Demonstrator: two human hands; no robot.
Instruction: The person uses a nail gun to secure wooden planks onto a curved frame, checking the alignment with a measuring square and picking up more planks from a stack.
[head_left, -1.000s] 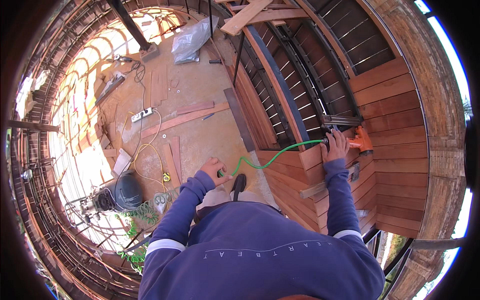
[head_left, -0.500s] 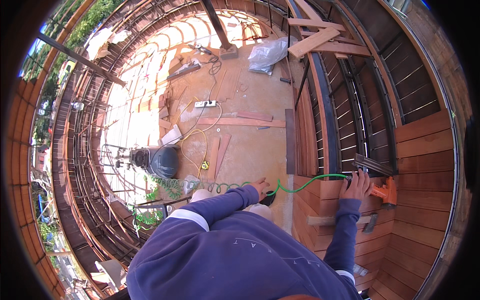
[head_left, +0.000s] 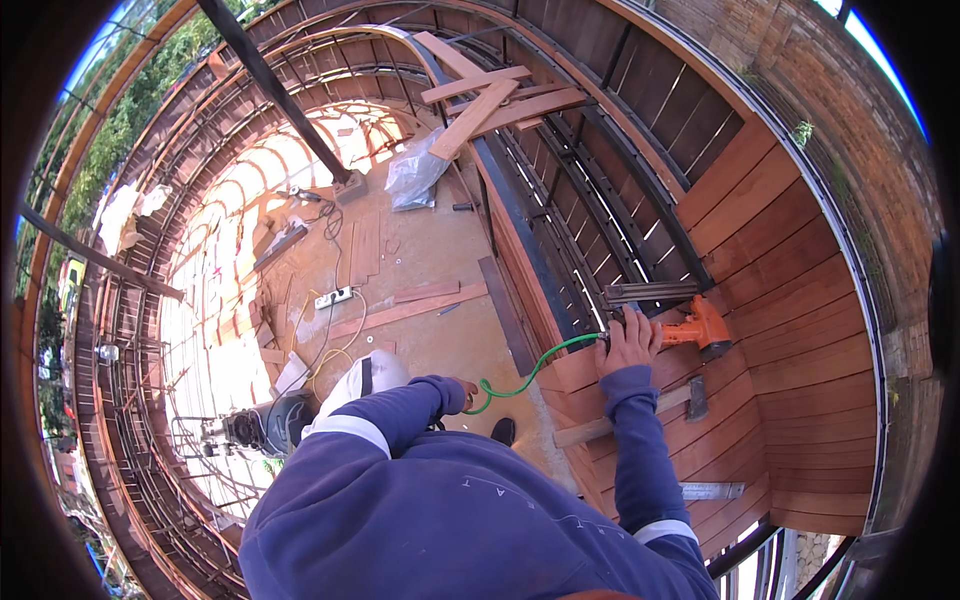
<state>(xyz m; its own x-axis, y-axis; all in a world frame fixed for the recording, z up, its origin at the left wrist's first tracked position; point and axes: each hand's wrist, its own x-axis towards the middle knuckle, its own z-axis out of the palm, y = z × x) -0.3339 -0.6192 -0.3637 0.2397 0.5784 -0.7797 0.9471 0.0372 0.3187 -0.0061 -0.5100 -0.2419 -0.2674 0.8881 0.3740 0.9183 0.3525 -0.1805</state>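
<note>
The right hand is wrapped round the rear of an orange power tool, probably a nailer, pressing its nose down where the laid reddish decking boards end against the bare dark steel joists, so the tool sits where the next fixing would go. A green hose runs from the tool back across the gap to the left hand, which appears to pinch it near the knee, seemingly keeping slack off the boards; how tightly it is closed cannot be told. A hammer lies on the boards just beside the right forearm, within easy reach, and a pale flat tool rests farther along. Below, on the dusty floor, lie loose planks, a white power strip and a plastic bag.
</note>
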